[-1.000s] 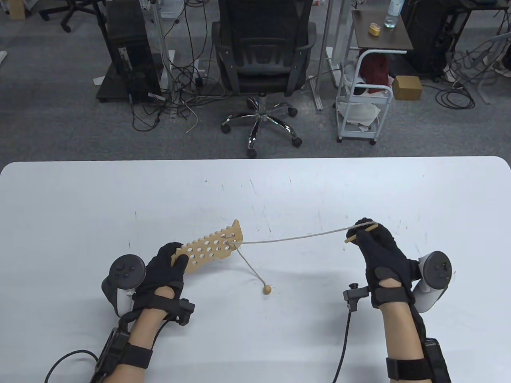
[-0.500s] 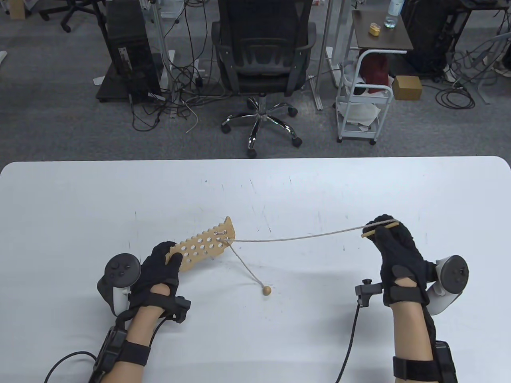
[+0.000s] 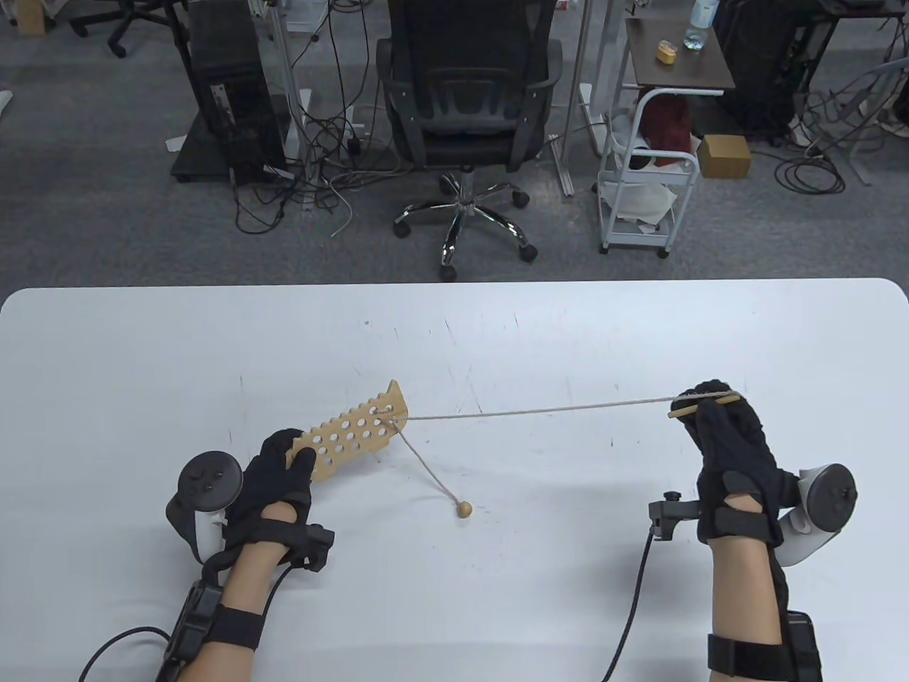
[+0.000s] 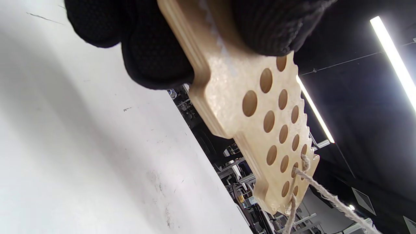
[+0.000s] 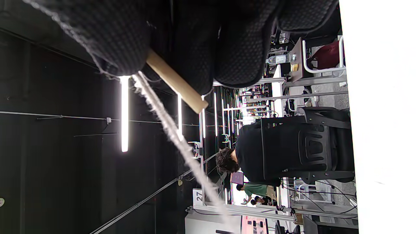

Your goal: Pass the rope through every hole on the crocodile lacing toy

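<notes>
My left hand (image 3: 280, 472) grips the near end of the wooden crocodile lacing board (image 3: 351, 433), held tilted above the white table (image 3: 497, 341); its holes show in the left wrist view (image 4: 269, 120). The beige rope (image 3: 540, 410) runs taut from the holes at the board's far end to my right hand (image 3: 717, 426), which pinches the wooden needle (image 3: 703, 405), also in the right wrist view (image 5: 177, 81). The rope's other end hangs down to a wooden bead (image 3: 464, 509) on the table.
An office chair (image 3: 469, 106) and a white cart (image 3: 650, 177) stand on the floor beyond the table's far edge. Glove cables trail off the near edge by each forearm.
My right hand moved right with the needle and the rope went from slack to taut. My left hand and the board shifted left. The bead slid slightly left.
</notes>
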{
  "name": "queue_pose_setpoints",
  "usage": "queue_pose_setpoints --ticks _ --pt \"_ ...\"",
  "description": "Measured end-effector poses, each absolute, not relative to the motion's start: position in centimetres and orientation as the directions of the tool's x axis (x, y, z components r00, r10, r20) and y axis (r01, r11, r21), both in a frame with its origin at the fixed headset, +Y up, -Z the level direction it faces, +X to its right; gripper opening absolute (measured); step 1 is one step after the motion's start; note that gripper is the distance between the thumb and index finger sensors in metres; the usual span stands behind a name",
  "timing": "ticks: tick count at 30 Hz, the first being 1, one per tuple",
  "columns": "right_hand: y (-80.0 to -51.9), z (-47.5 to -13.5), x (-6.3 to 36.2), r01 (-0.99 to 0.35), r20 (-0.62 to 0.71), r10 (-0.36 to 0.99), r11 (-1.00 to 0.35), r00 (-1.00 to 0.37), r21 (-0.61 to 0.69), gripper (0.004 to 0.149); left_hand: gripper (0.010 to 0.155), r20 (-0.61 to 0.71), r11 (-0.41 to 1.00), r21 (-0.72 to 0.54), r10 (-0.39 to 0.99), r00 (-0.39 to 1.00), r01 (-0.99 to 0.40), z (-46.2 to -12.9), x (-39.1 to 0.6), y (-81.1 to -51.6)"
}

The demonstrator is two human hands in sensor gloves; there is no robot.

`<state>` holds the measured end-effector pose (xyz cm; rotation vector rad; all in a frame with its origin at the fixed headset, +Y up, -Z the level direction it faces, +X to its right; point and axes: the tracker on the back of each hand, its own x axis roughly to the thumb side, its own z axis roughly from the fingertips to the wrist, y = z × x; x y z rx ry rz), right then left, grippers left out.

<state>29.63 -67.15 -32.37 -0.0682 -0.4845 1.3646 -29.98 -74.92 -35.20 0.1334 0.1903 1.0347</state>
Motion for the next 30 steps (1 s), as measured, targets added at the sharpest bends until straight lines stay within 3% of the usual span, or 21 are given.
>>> queue_pose_setpoints --ticks 8,17,30 --pt "-66.7 -32.6 28.0 -0.953 0.289 0.957 0.085 -0.003 -0.292 0.04 0.053 -0.068 0.506 0.178 0.862 0.503 -0.844 -35.2 -29.5 -74.9" --pt "-66.7 -32.8 25.3 -0.944 0.301 0.93 -0.112 -0.21 -0.311 0.054 0.053 -0.037 0.512 0.149 0.858 0.513 -0.846 -35.0 -28.6 -74.5" --pt "-66.7 -32.7 21.4 -0.954 0.382 0.88 -0.211 -0.281 -0.215 0.04 0.053 0.013 0.522 0.101 0.851 0.526 -0.847 -34.4 -27.1 -73.9"
